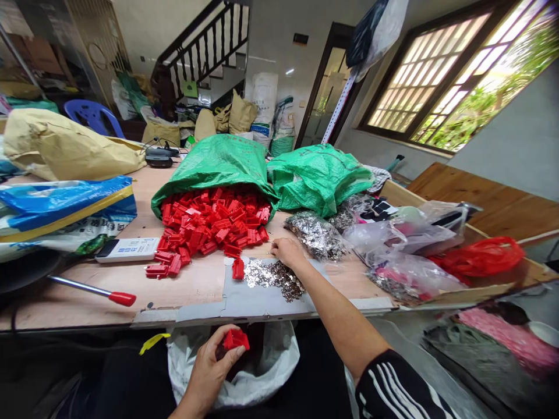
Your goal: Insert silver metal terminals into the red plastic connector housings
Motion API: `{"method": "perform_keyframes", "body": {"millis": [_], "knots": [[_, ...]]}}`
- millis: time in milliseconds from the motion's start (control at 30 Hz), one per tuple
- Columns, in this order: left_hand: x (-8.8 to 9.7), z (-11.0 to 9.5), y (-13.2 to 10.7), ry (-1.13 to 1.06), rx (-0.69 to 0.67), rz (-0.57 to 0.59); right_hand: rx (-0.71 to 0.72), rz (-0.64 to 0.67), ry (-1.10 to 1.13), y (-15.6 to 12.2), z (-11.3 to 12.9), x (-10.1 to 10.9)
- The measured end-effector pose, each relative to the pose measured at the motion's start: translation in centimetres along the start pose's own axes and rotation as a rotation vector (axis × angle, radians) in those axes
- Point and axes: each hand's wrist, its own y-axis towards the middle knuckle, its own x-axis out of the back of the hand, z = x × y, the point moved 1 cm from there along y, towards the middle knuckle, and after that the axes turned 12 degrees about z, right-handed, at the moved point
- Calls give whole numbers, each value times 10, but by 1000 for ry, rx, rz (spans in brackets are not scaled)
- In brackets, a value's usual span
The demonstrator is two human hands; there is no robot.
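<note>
Left hand (209, 366) grip clamped on red clip (236, 339) over white bag (262, 372); right hand (286, 251) fingertips pinched together at metal bits (273, 276) on counter (78, 297) — tiny pieces could slip, scatter

Two green sacks (218, 160), one remote control (126, 249), one red bag (480, 256), two hands (209, 369).

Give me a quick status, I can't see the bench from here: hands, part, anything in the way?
Left hand holds a red plastic part over a white bag. Right hand touching small metal pieces on the table. Nothing between them.
</note>
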Motion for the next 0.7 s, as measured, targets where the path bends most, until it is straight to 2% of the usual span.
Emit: {"method": "perform_keyframes", "body": {"millis": [167,467,700], "knots": [[0,3,-1,17,-9,0,14,4,12,1,-6,2],[0,1,0,25,-5,0,37,35,52,-1,6,0],[-1,3,1,22,-26,-3,55,50,69,0,7,3]]}}
